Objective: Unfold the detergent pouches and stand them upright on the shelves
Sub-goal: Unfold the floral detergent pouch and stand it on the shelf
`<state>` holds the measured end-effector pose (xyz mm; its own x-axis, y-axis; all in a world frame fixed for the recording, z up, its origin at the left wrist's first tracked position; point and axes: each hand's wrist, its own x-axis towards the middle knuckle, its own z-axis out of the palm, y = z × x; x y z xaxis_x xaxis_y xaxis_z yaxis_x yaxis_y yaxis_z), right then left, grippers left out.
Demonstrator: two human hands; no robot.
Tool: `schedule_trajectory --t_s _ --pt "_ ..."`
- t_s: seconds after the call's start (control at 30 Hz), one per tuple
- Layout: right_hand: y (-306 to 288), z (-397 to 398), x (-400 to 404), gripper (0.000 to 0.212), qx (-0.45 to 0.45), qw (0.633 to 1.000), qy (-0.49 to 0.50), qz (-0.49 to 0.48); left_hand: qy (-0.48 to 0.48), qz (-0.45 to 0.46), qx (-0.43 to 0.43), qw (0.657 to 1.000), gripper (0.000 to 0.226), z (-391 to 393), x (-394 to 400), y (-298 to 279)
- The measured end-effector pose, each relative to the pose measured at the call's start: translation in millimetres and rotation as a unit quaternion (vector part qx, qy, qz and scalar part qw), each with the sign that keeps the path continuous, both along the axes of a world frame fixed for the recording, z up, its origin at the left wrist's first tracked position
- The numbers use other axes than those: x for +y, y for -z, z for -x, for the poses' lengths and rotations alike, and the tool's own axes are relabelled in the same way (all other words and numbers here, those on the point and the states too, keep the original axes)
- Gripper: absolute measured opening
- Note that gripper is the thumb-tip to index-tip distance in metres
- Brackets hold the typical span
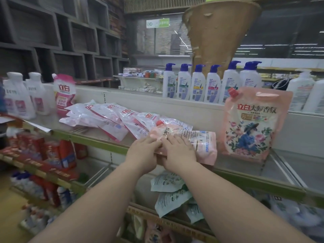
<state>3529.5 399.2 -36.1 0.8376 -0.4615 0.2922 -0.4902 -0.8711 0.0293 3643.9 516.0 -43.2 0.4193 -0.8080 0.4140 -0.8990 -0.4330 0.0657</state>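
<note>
Two bare hands, side by side at frame centre, on one folded pale-pink plastic detergent pouch [191, 142] with a red screw cap. Left hand [142, 151] on the pouch's left end, fingers lightly curled over the fold near the cap; right hand [178, 151] laid flatter on top, fingers close together and pressing. Whether either thumb reached under the edge: impossible to tell.

Pouch lying flat at the front lip of the pale metal shelf deck [245, 165], its long axis running left to right across the frame, cap end toward upper left, folded bottom toward the right. Both hands at the cap half; the free bottom end well out to the right, beyond the right hand's fingertips, so nearer that hand than the left.

Just right of it, a matching pink floral pouch [252, 123] already upright against the shelf's back panel. To the left, a fanned row of flat white-and-pink pouches [112, 118], not yet stood up.

Likely step in hand: opening the fold. Likely need: right hand sliding rightward to the bottom end, then tipping the pouch onto its base beside the upright one.
</note>
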Motion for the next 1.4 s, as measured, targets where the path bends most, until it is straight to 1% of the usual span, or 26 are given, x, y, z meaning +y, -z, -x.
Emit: schedule_trajectory --t_s 0.1,0.17,0.27,0.4,0.43,0.5,0.53,0.57,0.63,0.67,0.73,0.8,0.87,0.97,1.03,1.13,1.2,1.23,1.33,1.4 --pt "3 0 -3 0.06 0.0 1.0 -0.013 0.023 0.005 0.028 -0.063 0.998 0.038 -7 -4 7" --pt "3 -1 -5 0.057 -0.004 1.0 -0.02 0.022 0.016 0.044 -0.087 0.995 0.035 -11 -3 8" --pt "2 1 -10 0.053 -0.008 0.999 -0.033 0.027 0.04 0.06 -0.096 0.993 0.037 -17 1 3" --pt "1 4 -14 0.048 -0.03 0.998 -0.049 0.037 0.055 0.076 -0.113 0.989 0.032 -13 5 -15" --pt "0 5 -15 0.048 -0.042 0.997 -0.049 0.037 0.054 0.087 -0.104 0.989 0.035 -10 4 -19" --pt "-5 8 -16 0.057 -0.084 0.995 -0.047 0.036 0.046 0.113 -0.066 0.99 0.041 -5 1 -27" --pt "-7 11 -18 0.058 -0.108 0.992 -0.048 0.035 0.039 0.126 -0.047 0.99 0.039 -3 -1 -30" --pt "-10 14 -21 0.051 -0.124 0.991 -0.046 0.033 0.036 0.14 -0.029 0.989 0.038 -2 -4 -32" --pt "-16 21 -26 0.033 -0.134 0.99 -0.044 0.016 0.041 0.18 0.0 0.983 0.048 4 -10 -37" --pt "-20 24 -28 0.03 -0.141 0.989 -0.051 -0.004 0.046 0.203 0.01 0.978 0.051 7 -13 -40" --pt "-26 33 -29 0.03 -0.156 0.986 -0.054 -0.033 0.067 0.241 0.024 0.968 0.05 13 -21 -45" --pt "-31 43 -29 0.031 -0.172 0.982 -0.051 -0.056 0.092 0.274 0.016 0.957 0.046 19 -31 -46" --pt "-35 51 -31 0.033 -0.196 0.975 -0.046 -0.089 0.1 0.308 0.02 0.946 0.05 25 -39 -48" --pt "-39 63 -35 0.031 -0.259 0.955 -0.03 -0.141 0.102 0.359 0.045 0.927 0.058 39 -50 -55" --pt "-44 70 -39 0.03 -0.284 0.943 -0.009 -0.174 0.098 0.383 0.062 0.916 0.06 48 -55 -61" --pt "-49 76 -46 0.034 -0.327 0.925 -0.006 -0.193 0.094 0.389 0.143 0.905 0.057 58 -59 -66" --pt "-50 79 -52 0.045 -0.359 0.909 -0.012 -0.213 0.083 0.388 0.189 0.898 0.054 60 -62 -65" --pt "-50 81 -55 0.047 -0.373 0.901 -0.012 -0.221 0.078 0.388 0.209 0.895 0.053 60 -63 -63" --pt "-55 92 -57 0.039 -0.425 0.871 -0.018 -0.247 0.072 0.38 0.27 0.882 0.05 62 -69 -59" --pt "-56 99 -62 0.039 -0.464 0.851 -0.025 -0.246 0.067 0.366 0.292 0.881 0.049 64 -75 -55"
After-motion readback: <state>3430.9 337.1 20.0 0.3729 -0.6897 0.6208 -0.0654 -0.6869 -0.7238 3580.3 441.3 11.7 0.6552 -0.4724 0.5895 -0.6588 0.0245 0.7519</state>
